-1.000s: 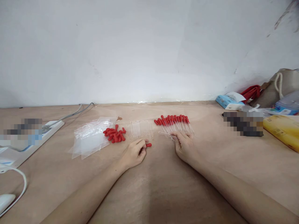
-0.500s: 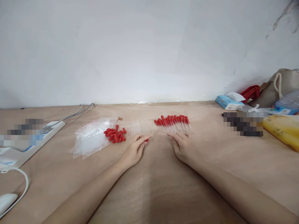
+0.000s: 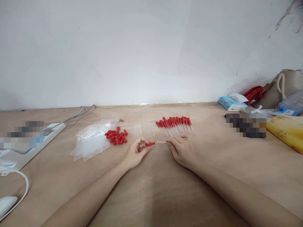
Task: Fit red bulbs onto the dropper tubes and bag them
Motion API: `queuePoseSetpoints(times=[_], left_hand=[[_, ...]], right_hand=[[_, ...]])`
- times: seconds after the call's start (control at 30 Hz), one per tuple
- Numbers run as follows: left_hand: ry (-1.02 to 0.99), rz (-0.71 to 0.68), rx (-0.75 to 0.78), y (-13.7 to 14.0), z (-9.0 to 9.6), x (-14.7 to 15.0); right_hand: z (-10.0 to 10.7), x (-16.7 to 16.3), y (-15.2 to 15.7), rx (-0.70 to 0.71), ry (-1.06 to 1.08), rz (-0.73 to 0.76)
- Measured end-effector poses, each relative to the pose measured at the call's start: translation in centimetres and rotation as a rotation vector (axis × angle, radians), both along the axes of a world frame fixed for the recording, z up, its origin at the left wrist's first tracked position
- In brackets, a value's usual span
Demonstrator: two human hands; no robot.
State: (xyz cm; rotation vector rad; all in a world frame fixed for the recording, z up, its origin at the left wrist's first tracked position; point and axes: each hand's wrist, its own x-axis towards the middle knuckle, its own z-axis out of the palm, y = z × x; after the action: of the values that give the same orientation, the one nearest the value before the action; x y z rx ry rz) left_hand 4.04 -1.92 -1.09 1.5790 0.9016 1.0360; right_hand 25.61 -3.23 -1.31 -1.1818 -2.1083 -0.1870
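Note:
Between the fingertips of my left hand [image 3: 138,152] is a red rubber dropper bulb [image 3: 150,144], its narrow end pointing right. My right hand [image 3: 182,149] pinches a clear glass dropper tube [image 3: 162,142], whose end points left at the bulb with a small gap between them. Behind my left hand lies a row of bare glass tubes [image 3: 141,130]. A pile of loose red bulbs [image 3: 116,136] sits to the left of them. Beyond my right hand, several droppers with red bulbs fitted [image 3: 175,123] lie side by side.
Clear plastic zip bags [image 3: 92,140] lie left of the bulb pile. A white power strip [image 3: 55,130] with cables is at the far left. On the right are a blue tissue pack [image 3: 232,103], a blurred dark object [image 3: 246,126] and a yellow packet [image 3: 286,132].
My left hand has turned, bringing the red bulb out into view at its fingertips. The tube in my right hand has moved slightly left and down, nearer the bulb.

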Motion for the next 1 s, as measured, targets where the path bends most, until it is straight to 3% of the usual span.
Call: queuePoseSetpoints(times=[0.3,0.63,1.0], left_hand=[[0.045,0.001,-0.029,-0.41,0.18,0.0],[0.35,0.002,0.254,-0.48,0.57,-0.02],[0.431,0.066,0.355,-0.76,0.33,-0.14]], right_hand=[[0.01,-0.54,-0.01,-0.063,-0.023,0.048],[-0.31,-0.06,0.44,-0.053,-0.044,0.149],[0.09,0.02,-0.12,0.082,-0.122,0.135]])
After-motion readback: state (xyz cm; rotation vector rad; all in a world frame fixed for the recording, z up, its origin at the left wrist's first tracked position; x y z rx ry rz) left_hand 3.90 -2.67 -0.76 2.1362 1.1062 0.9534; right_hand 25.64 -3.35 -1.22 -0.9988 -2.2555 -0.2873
